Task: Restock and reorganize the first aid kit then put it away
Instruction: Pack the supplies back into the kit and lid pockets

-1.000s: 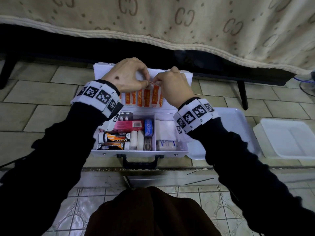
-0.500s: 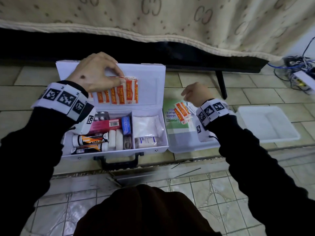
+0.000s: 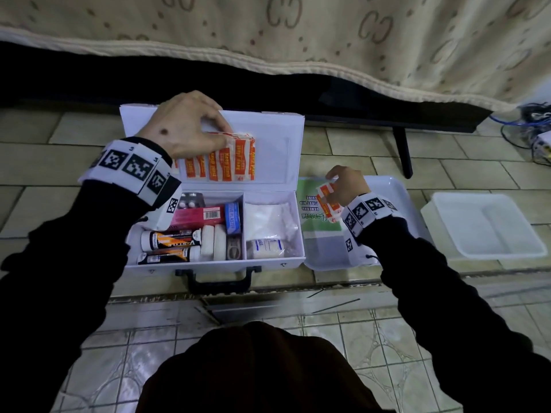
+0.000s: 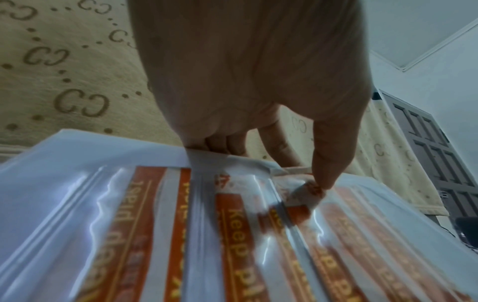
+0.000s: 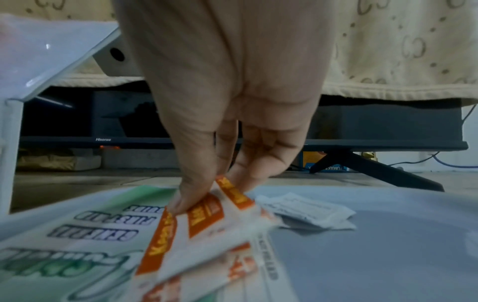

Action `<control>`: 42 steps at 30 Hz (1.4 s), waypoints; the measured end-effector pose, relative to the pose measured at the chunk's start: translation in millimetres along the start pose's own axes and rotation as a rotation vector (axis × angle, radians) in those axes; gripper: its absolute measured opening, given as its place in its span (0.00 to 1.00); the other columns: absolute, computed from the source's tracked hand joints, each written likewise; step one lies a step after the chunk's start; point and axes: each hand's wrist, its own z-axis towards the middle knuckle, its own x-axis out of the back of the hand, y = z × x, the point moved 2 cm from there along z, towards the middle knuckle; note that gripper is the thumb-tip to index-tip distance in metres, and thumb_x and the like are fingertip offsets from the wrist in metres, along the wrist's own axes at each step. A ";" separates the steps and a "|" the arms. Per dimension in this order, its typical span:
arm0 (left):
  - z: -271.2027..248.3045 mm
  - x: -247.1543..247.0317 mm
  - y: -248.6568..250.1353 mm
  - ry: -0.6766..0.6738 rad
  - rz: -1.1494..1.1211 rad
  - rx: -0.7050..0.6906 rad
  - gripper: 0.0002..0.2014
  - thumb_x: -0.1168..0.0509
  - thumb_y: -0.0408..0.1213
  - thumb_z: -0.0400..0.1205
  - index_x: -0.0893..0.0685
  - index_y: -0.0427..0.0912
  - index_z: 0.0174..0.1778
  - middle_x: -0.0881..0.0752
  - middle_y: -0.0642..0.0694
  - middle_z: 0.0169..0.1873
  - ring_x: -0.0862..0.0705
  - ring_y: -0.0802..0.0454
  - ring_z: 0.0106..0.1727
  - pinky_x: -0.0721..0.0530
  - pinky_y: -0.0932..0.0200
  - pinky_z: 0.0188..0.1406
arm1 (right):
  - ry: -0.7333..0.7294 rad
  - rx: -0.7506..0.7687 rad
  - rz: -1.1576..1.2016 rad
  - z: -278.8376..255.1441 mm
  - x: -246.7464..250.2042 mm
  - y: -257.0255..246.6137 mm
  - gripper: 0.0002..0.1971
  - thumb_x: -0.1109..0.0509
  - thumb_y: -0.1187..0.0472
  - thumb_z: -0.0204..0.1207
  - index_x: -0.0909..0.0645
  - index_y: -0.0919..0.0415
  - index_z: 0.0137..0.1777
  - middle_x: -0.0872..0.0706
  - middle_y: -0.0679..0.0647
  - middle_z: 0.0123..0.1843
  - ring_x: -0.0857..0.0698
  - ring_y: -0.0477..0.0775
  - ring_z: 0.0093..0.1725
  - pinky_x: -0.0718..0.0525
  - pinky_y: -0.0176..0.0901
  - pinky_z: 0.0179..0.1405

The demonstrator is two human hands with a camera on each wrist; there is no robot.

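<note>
Head view: right hand had been moved right to the tray, plaster strips pinched; left hand kept pinching the lid's plasters. More restocking was expected.

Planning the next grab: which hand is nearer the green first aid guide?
Right. The right hand hovers directly over the guide, pinching plasters. The left hand is at the kit's lid.

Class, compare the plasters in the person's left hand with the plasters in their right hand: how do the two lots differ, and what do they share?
The left hand holds its plasters against the open kit lid; the right hand pinches its plasters over the first aid guide on the tray. The left lot is a longer, spread row behind a clear sleeve; the right lot is a smaller, bunched cluster. Both are white wrappers with orange bands.
</note>
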 end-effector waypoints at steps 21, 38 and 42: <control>2.1 3.3 -2.0 -0.040 -0.024 0.001 0.08 0.29 0.46 0.75 0.11 0.48 0.46 0.21 0.51 0.65 0.26 0.54 0.67 0.33 0.61 0.59 | 0.239 0.490 0.301 -69.5 70.2 -116.3 0.08 0.33 0.67 0.75 0.28 0.55 0.42 0.15 0.56 0.39 0.14 0.56 0.42 0.15 0.42 0.39; -6.2 9.6 2.9 -0.056 -0.029 -0.002 0.05 0.29 0.42 0.74 0.12 0.50 0.44 0.23 0.52 0.68 0.27 0.55 0.69 0.37 0.64 0.61 | 0.363 0.576 0.336 -53.6 70.2 -133.8 0.10 0.34 0.70 0.73 0.29 0.54 0.44 0.16 0.48 0.35 0.16 0.54 0.45 0.23 0.33 0.40; -8.2 11.9 4.9 -0.053 -0.028 -0.001 0.06 0.29 0.41 0.74 0.11 0.49 0.46 0.24 0.52 0.68 0.28 0.55 0.70 0.38 0.64 0.62 | 0.328 0.542 0.343 -46.9 63.7 -134.4 0.06 0.31 0.70 0.73 0.20 0.60 0.47 0.22 0.38 0.32 0.20 0.38 0.35 0.25 0.18 0.35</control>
